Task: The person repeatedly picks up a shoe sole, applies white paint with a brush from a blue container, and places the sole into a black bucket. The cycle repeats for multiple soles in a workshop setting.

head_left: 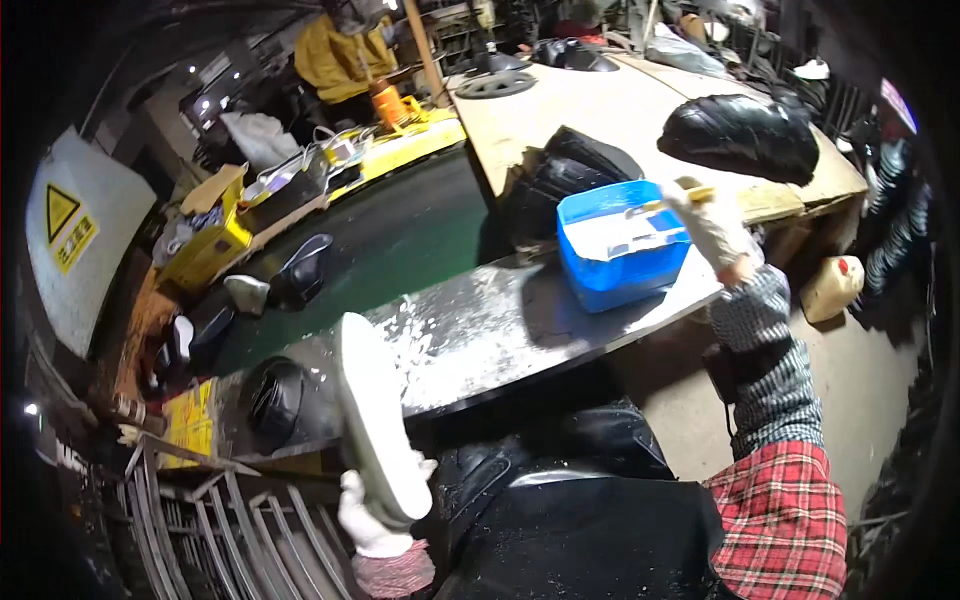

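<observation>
My left hand (370, 520), in a white glove, is wrapped round the heel end of a shoe (375, 415). Its long white sole faces up and its toe points away from me, beside a narrow bench (470, 340) spattered white. Out to the right, my gloved right hand (712, 228) grips a brush (675, 204) with a yellowish handle. The brush is over a cut-open blue tub (610, 288) holding something white, at the bench's right end. Whether the bristles touch the white contents I cannot tell.
A dark green conveyor belt (400, 240) runs behind the bench, with loose shoes (302, 270) on it. A black rounded piece (276, 402) sits at the bench's left end. Black bundles (740, 135) lie on the wooden table (560, 100). Metal racks (250, 540) stand lower left; a jug (832, 288) is at right.
</observation>
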`<state>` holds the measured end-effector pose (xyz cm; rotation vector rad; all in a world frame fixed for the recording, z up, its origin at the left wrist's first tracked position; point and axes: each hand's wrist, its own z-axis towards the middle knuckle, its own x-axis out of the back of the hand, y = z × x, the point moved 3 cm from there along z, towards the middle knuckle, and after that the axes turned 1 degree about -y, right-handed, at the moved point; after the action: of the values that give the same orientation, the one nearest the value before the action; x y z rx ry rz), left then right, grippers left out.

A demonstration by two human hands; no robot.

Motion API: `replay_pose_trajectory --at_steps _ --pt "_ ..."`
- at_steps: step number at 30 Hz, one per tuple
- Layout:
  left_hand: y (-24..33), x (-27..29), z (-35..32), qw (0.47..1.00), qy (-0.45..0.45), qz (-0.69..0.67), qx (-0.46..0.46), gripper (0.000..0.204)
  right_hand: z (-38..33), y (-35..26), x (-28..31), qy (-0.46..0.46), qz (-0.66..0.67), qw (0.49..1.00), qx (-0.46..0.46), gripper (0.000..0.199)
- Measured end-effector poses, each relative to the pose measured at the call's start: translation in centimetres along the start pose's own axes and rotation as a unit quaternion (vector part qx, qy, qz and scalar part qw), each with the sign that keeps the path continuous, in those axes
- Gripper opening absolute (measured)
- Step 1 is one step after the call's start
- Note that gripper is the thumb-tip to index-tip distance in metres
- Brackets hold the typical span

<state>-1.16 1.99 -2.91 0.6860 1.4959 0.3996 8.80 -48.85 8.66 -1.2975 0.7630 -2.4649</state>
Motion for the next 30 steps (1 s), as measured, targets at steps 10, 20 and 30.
replay_pose_trajectory --at_steps 10,20,30 --pt "-5.5 3.0 -2.2 0.948 0.159 -0.11 0.251 0.098 -3.1 0.1 3.2 -0.031 0.108 0.994 0.015 0.028" --pt "-8.3 8.5 -0.4 0.917 -0.04 -0.371 0.139 0.098 -9.5 -21.5 -20.7 -0.317 0.433 0.829 0.156 0.029" --pt "-8.6 10.5 0.2 0.863 -0.137 -0.397 0.28 0.085 -6.9 -20.4 -18.4 -0.345 0.424 0.837 0.009 0.023"
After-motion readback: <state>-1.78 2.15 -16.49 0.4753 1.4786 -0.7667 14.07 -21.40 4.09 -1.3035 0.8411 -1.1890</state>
